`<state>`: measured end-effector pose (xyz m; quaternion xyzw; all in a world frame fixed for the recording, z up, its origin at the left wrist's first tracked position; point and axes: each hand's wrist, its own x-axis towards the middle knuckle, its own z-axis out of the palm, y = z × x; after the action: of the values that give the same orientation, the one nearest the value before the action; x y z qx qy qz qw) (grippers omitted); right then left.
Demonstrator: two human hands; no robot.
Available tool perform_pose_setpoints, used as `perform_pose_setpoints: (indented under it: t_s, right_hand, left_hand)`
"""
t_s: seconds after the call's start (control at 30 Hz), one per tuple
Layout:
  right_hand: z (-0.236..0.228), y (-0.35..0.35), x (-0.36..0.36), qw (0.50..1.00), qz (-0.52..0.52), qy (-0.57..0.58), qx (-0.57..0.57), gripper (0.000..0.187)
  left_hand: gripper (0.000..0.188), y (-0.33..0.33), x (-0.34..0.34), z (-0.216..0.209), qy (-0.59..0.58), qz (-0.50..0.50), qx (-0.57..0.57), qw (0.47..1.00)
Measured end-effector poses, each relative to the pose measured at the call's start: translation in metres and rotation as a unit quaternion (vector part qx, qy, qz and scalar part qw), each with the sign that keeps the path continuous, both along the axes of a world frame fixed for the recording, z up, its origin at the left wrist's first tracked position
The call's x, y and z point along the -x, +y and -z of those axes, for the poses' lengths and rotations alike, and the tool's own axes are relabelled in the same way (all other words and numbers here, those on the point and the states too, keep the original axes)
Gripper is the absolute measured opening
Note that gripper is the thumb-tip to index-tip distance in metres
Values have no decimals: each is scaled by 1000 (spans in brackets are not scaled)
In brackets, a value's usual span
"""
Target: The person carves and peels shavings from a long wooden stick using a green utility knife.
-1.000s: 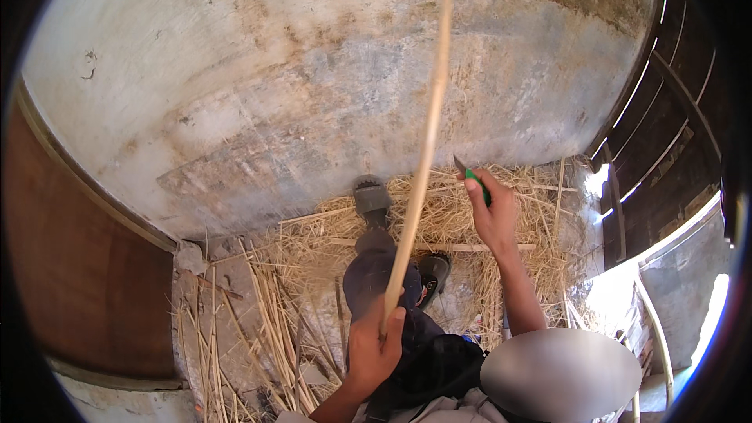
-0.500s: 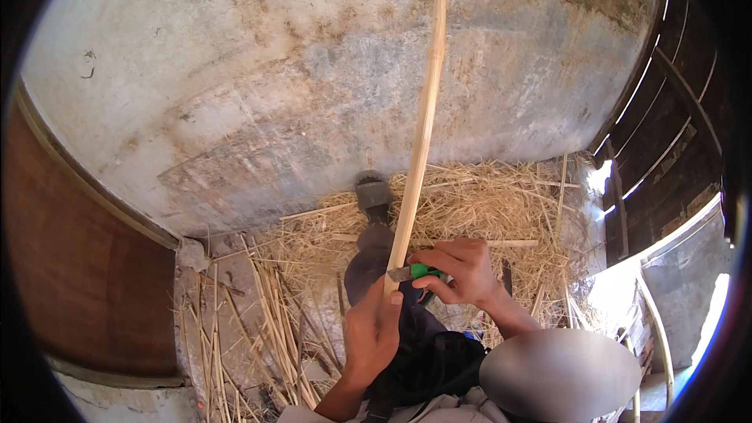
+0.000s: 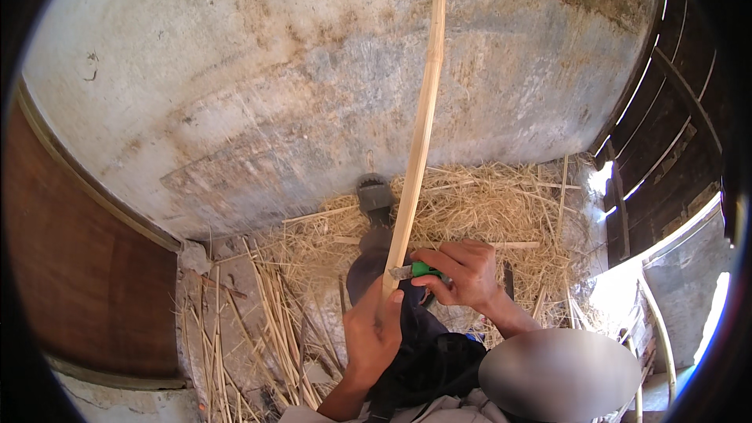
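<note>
A long pale bamboo strip (image 3: 423,121) rises from my lap and leans up along the wall, out past the top edge. My left hand (image 3: 372,338) is wrapped round its lower end, the thumb lying along the strip. In my right hand (image 3: 468,272) I grip a knife with a green handle (image 3: 424,269). Its short blade (image 3: 401,272) rests against the strip just above my left thumb. The fingers of my right hand are curled round the handle, and the blade points left.
Several thin bamboo strips (image 3: 278,329) lie on the floor at left. Straw-like shavings (image 3: 493,204) cover the floor ahead, by my shoe (image 3: 375,192). A stained wall (image 3: 313,94) stands in front, a brown panel (image 3: 86,258) at left, dark boards (image 3: 666,117) at right.
Hardly anything differs. The view has shifted slightly; both hands keep their hold, and the blade stays against the strip near my left thumb.
</note>
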<state>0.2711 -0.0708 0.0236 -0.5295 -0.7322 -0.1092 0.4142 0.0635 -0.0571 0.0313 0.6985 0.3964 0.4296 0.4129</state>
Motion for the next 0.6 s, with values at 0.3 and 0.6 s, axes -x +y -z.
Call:
perform_pose_setpoints:
  t_s: [0.3,0.6]
  right_hand:
    - [7,12,-18,994,93,51,-16,32]
    - [-8,58,-56,986,115,117,-33,28]
  left_hand:
    - [32,-9,6,15,35,21,-1,999]
    - [29,-16,18,24,81,4,36,996]
